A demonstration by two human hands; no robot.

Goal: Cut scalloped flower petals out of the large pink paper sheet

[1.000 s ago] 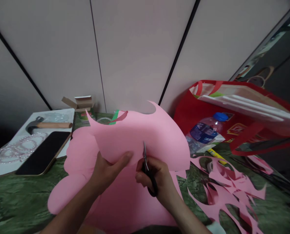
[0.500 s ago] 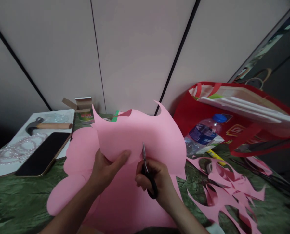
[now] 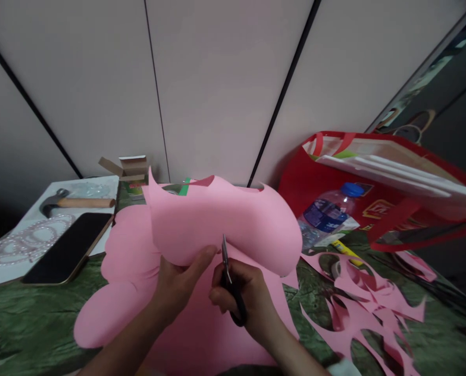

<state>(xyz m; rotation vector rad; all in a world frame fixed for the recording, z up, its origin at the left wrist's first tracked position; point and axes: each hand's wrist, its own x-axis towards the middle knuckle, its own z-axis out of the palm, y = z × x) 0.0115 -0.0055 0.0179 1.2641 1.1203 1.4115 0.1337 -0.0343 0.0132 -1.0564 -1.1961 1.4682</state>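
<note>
A large sheet of pink paper (image 3: 201, 219) curls up in front of me, its top edge cut into curved notches. My left hand (image 3: 182, 279) pinches its lower edge, thumb on top and fingers underneath. Black-handled scissors (image 3: 225, 256) are in my right hand (image 3: 243, 292), their blades at a slit in the sheet just right of my left thumb. Beneath lies more pink paper (image 3: 217, 334), and cut rounded pink shapes (image 3: 129, 248) lie to the left.
Pink scraps (image 3: 377, 313) lie at right beside a yellow tube (image 3: 346, 251), a bottle (image 3: 327, 214) and a red bag (image 3: 374, 193). On the left are a phone (image 3: 70, 248), a hammer (image 3: 84, 202), beaded strings (image 3: 33, 240) and an opened small box (image 3: 133, 169).
The scissors and both hands have shifted slightly. The slit has widened, and the sheet's right part curls further over, its top right point folding down.
</note>
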